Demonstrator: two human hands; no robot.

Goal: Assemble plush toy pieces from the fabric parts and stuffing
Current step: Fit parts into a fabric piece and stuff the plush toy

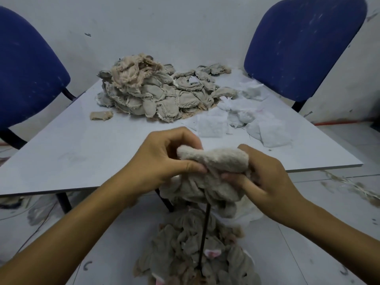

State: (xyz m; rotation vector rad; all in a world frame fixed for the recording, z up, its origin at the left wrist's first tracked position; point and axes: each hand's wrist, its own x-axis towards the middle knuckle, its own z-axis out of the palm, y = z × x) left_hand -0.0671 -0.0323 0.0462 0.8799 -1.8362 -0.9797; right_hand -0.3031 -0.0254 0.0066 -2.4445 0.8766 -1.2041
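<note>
Both hands hold a grey plush piece (213, 161) just past the table's (72, 153) near edge. The left hand (164, 159) pinches its left end; the right hand (265, 177) curls round the other, probably steadying it for stuffing. Fabric parts (156, 93) and white stuffing (242, 118) lie far across the table.

We see a pale table (67, 153) filling the middle of the view, one blue padded chair (26, 79) at ten o'clock and another blue chair (304, 44) at two o'clock, both against a scuffed white wall (164, 27), over a littered floor (339, 202).
</note>
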